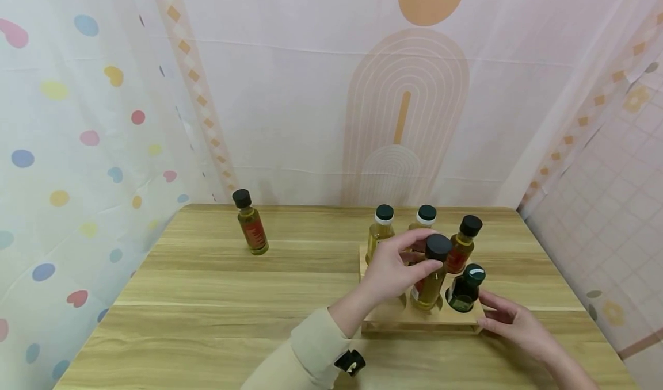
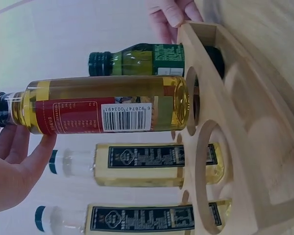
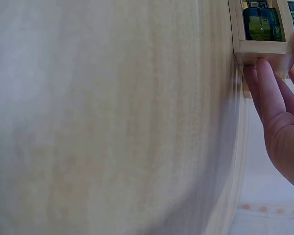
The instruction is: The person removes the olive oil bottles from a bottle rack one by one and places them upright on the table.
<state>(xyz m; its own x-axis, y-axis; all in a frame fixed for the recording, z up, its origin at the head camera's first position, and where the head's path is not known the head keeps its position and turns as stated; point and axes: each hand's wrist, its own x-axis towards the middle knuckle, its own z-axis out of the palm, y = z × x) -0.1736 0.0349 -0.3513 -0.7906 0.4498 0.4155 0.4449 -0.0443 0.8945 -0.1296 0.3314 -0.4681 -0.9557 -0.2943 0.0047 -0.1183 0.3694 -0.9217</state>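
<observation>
My left hand (image 1: 391, 266) grips an oil bottle (image 2: 108, 105) by its neck and black cap. The bottle has a red label with a barcode and stands nearly upright over the front middle hole of a wooden bottle rack (image 1: 383, 318); whether its base has entered the hole, I cannot tell. Fingers of my right hand (image 1: 518, 327) lie fairly straight against the rack's right end, near a dark green bottle (image 1: 463, 291) in the front right hole. Behind stand two pale-yellow bottles with white necks, one a clear bottle (image 1: 380, 234), and a red-labelled bottle (image 1: 461, 249).
Another red-labelled oil bottle (image 1: 254, 229) with a black cap stands alone on the left of the wood-grain table (image 1: 217, 304). A patterned curtain (image 1: 290, 108) hangs behind the table and along both sides.
</observation>
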